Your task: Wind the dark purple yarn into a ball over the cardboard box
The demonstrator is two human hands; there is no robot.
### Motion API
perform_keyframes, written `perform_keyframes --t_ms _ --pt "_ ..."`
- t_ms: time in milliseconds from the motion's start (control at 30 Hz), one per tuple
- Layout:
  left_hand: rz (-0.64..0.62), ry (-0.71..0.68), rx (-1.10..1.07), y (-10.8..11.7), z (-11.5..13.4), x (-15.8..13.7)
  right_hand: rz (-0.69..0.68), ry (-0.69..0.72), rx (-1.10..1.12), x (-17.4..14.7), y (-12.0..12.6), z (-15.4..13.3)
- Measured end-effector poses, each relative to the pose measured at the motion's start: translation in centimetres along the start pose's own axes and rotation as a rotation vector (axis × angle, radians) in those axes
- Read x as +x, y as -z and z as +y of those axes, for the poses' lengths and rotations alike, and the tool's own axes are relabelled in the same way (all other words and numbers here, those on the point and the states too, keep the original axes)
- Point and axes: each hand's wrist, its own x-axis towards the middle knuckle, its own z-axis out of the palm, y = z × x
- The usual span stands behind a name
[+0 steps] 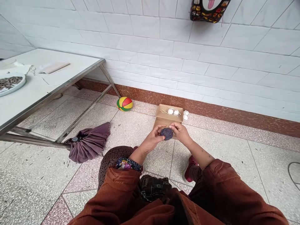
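Observation:
A dark purple-grey ball of yarn (167,133) is held in front of me, above the floor. My left hand (153,137) grips it from the left, with the thumb below and the fingers above. At the ball's upper right edge, the fingers of my right hand (180,131) are pinched together; any strand between them is too fine to make out. Behind both hands an open cardboard box (161,122) lies on the floor, partly hidden by them. White balls of yarn (173,111) rest in its far part, and more white balls (186,114) sit just right of it.
A metal-framed table (77,70) stands at left, bearing a plate (22,84) of dark pieces and a cloth (55,67). A folded purple umbrella (87,143) and a coloured ball (125,103) lie on the floor. A patterned bag (208,14) hangs on the tiled wall.

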Motion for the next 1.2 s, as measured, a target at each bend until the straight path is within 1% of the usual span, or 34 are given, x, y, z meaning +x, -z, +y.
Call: perform_keyframes --t_ms 67,167,267,400,500,567,633,700,733,767,833,900,967,1033,1100,1167,1200 --pt "0.088 -0.02 -0.083 0.0 0.3 0.1 -0.015 -0.042 -0.05 -0.5 -0.8 0.3" --pt "0.207 -0.03 -0.194 0.2 0.4 0.4 -0.112 -0.009 -0.129 -1.7 -2.2 0.3" --pt "0.23 0.006 -0.312 0.4 0.3 0.6 -0.232 0.051 -0.196 -3.1 -3.4 0.0" --pt "0.235 0.039 -0.389 0.5 0.2 0.6 -0.298 0.079 -0.287 -3.8 -3.9 -0.1" --pt "0.29 0.016 -0.34 0.7 0.2 0.7 -0.343 0.148 -0.374 -3.9 -3.5 -0.3" --pt "0.343 -0.011 -0.246 0.8 0.1 0.8 -0.412 0.237 -0.397 -4.0 -3.0 -0.9" --pt "0.39 -0.026 -0.133 0.8 0.0 0.9 -0.478 0.342 -0.376 -4.1 -2.3 -1.8" --pt "0.42 -0.027 -0.012 0.8 -0.1 1.0 -0.483 0.414 -0.325 -4.1 -1.4 -2.8" --pt "0.423 -0.025 0.049 0.8 -0.2 1.0 -0.454 0.425 -0.297 -3.9 -0.9 -3.3" --pt "0.416 -0.024 0.106 0.8 -0.2 1.0 -0.412 0.424 -0.267 -3.7 -0.4 -3.6" --pt "0.354 -0.007 0.195 0.8 -0.5 1.0 -0.316 0.399 -0.199 -2.9 0.7 -4.1" --pt "0.247 0.033 0.237 0.7 -0.8 1.0 -0.23 0.347 -0.139 -2.1 1.5 -4.0" --pt "0.131 0.061 0.237 0.5 -1.0 0.8 -0.149 0.265 -0.104 -1.2 1.8 -3.4" --pt "0.034 0.048 0.173 0.2 -0.9 0.5 -0.072 0.172 -0.086 -0.6 1.6 -2.5" --pt "-0.018 0.013 0.066 -0.1 -0.5 0.3 -0.026 0.091 -0.063 -0.4 0.7 -1.5" --pt "-0.005 -0.018 -0.037 -0.2 0.0 0.1 -0.048 0.032 -0.046 -0.6 -0.4 -0.6" --pt "0.019 -0.03 -0.077 -0.3 0.2 0.1 -0.083 0.017 -0.047 -0.8 -1.0 -0.3"
